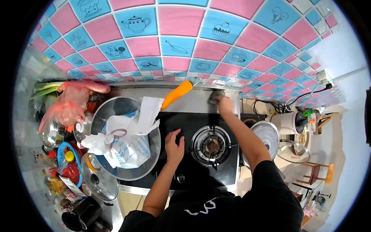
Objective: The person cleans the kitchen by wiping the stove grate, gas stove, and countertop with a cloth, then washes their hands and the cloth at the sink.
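You are in a kitchen, most likely a home's. Right before you lies a black hob (176,119) with a round burner (213,146), and the wall (179,21) behind it is patterned in pink and blue squares, some printed with a teapot (136,24), a whisk (176,47) or a cupcake (221,30). To your left you have a metal bowl (154,145), a glass lid (102,183) and green stalks (47,89); to your right, a steel lid (266,135) and, farther off, a wooden chair (315,173).
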A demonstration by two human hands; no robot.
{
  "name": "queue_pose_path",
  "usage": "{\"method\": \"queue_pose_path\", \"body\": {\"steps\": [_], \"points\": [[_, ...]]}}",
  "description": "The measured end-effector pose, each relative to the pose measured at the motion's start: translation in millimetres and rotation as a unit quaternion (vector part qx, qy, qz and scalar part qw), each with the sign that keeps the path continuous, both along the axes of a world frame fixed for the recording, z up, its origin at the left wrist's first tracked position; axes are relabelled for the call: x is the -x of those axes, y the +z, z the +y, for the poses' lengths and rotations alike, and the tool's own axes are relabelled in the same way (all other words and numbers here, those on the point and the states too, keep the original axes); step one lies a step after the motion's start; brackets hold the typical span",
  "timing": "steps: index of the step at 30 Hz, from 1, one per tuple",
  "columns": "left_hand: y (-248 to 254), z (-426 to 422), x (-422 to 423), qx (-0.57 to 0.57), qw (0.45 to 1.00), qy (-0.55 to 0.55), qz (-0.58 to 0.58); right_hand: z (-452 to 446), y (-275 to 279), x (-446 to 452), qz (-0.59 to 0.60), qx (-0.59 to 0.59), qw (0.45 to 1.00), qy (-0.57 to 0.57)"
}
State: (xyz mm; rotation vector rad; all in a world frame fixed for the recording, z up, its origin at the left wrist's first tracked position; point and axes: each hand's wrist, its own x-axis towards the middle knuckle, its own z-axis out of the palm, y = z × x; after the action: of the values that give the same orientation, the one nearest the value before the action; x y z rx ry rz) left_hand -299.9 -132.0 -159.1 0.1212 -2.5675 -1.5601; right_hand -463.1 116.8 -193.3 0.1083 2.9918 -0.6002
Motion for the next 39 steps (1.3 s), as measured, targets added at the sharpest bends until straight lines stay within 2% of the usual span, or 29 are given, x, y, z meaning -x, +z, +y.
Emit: {"method": "queue_pose_path", "body": {"steps": [1,3,4,5,7,8,10,13,15,17,20,24,27,29,30,31,33,35,36,37,39], "points": [[-2.3,1.3,1.3,-0.002,1.000,0.003,-0.001,-25.2,1.5,0.3,0.101,0.017,0.992,0.074],[-6.9,3.6,-0.1,-0.002,1.000,0.005,0.003,-86.6,-4.8,9.4,0.204,0.097,0.948,0.222],[-8.1,4.2,-2.1,0.002,1.000,0.003,0.001,-125.6,4.9,8.8,0.060,0.286,0.944,0.157],[-8.9,4.3,-2.2,0.006,1.000,-0.003,-0.001,-146.1,-21.5,19.8,0.069,0.140,0.944,0.290],[-11.3,7.0,3.6,0.011,1.000,-0.007,0.001,-191.1,-38.5,21.5,0.176,0.099,0.939,0.279],[-11.9,7.0,4.3,0.020,1.000,-0.007,0.001,-189.6,-49.7,29.4,0.175,0.102,0.939,0.278],[-11.1,3.9,6.1,0.033,0.999,0.002,-0.014,-182.8,-73.6,42.8,0.194,0.059,0.906,0.372],[-15.7,7.8,11.1,0.038,0.999,0.001,-0.014,-126.6,-46.6,33.8,0.106,0.089,0.918,0.371],[-22.0,8.3,11.1,0.050,0.999,0.005,-0.008,-85.0,-22.4,24.8,0.053,-0.018,0.924,0.379],[-25.8,14.6,14.0,0.036,0.999,-0.015,-0.010,-22.7,-19.7,10.5,0.043,-0.022,0.950,0.309],[-19.9,25.7,19.7,0.000,1.000,-0.024,-0.010,23.3,-6.9,-5.4,0.040,-0.044,0.967,0.248],[-12.2,32.9,21.3,-0.002,0.999,-0.044,-0.010,87.8,-28.1,-15.3,0.038,-0.063,0.989,0.130],[-10.8,37.6,25.3,0.009,0.998,-0.054,0.010,81.7,-8.3,-17.0,0.073,0.125,0.986,-0.078],[-14.1,39.9,32.0,0.028,0.998,-0.059,0.021,44.6,0.5,-31.4,0.153,0.186,0.971,0.009],[-15.6,42.4,37.4,0.052,0.996,-0.067,0.020,33.8,-8.5,-37.8,0.153,0.181,0.962,0.133],[-17.2,43.6,42.7,0.077,0.994,-0.076,0.019,28.6,-18.8,-44.6,0.073,0.095,0.972,0.204],[-18.6,42.7,52.0,0.106,0.989,-0.098,-0.015,41.1,-29.0,-50.4,0.115,0.088,0.978,0.150],[-22.5,42.6,59.8,0.286,0.947,-0.135,-0.049,69.6,-18.2,-53.1,0.115,0.043,0.992,0.025],[-22.3,42.0,64.3,0.295,0.934,-0.158,-0.126,84.5,-27.3,-46.4,0.101,0.061,0.991,-0.060],[-22.3,45.6,63.8,0.292,0.934,-0.160,-0.126,96.1,-38.2,-41.3,0.087,0.078,0.982,-0.146],[-16.4,49.9,64.7,0.345,0.913,-0.158,-0.150,83.7,-31.2,-35.2,0.132,0.100,0.977,-0.136]]}}
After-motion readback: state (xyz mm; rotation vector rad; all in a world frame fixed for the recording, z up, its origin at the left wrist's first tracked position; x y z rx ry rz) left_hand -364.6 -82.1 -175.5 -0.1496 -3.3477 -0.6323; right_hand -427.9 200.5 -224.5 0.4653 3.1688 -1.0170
